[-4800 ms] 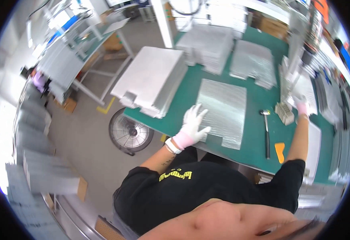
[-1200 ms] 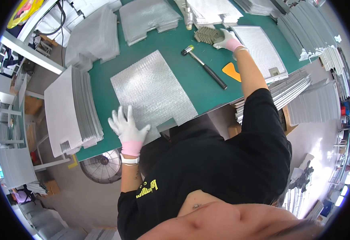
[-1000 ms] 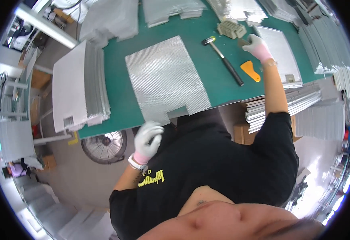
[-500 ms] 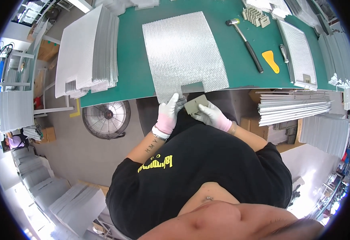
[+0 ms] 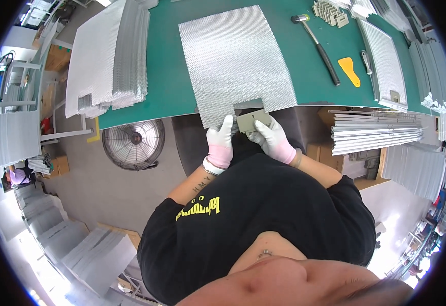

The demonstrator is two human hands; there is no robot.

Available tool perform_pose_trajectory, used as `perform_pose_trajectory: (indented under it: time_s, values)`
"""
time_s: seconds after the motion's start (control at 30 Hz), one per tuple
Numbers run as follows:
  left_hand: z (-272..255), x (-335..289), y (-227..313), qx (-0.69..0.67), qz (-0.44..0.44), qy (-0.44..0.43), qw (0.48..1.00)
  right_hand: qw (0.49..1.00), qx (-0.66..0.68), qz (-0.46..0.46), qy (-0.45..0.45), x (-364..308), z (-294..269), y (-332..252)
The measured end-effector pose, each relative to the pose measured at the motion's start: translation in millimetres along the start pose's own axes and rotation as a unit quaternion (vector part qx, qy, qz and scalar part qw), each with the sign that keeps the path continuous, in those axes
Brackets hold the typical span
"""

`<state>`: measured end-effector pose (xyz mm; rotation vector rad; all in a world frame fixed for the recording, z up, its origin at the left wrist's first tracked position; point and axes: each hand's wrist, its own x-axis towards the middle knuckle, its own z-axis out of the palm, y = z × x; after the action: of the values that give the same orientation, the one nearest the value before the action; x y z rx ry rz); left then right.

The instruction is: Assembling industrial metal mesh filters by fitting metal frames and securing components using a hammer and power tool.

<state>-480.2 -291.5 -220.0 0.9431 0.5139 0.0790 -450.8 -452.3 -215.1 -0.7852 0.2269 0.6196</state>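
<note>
A silvery expanded-metal mesh sheet [image 5: 236, 58] lies on the green table, its notched near edge hanging slightly over the front. My left hand [image 5: 220, 142], in a white glove with a pink cuff, is closed on the sheet's corner left of the notch, thumb on top and fingers mostly hidden beneath. A flat beige-grey plate [image 5: 252, 121] is pinched in my gloved right hand [image 5: 272, 141], thumb on its face. The plate sits at the notch opening, its left edge close to my left fingers; whether it touches the mesh, I cannot tell.
Mesh sheets stand in a thick stack [image 5: 116, 56] at the left. To the right lie a hammer [image 5: 320, 48], a yellow scraper [image 5: 349, 71], a small-handled tool [image 5: 366, 62], several beige plates [image 5: 330, 14] and a framed mesh panel [image 5: 386, 61]. A floor fan [image 5: 134, 145] stands below the table.
My right hand has turned the plate straighter and brought it up against the notch area. My left hand keeps its hold on the sheet's corner. The whole view has shifted slightly.
</note>
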Motion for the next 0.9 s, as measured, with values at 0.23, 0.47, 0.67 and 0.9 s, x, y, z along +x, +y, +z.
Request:
perform_pose_trajectory:
  time_s: [0.23,0.47,0.67,0.9]
  values:
    - [-3,2,-4,-0.040,-0.057,-0.014,0.997,1.000,-0.004,-0.013,-0.013,-3,8,-8]
    - [1,-3,-5,-0.008,-0.017,0.015,1.000,0.978,-0.168,-0.073,0.099,-4,18,-9]
    - [-4,-3,-10,0.024,-0.021,-0.017,0.999,0.974,-0.192,-0.084,0.086,-1,10,-9]
    - [3,0,-4,-0.018,-0.055,-0.064,0.996,0.970,-0.219,-0.088,0.052,7,-1,-7]
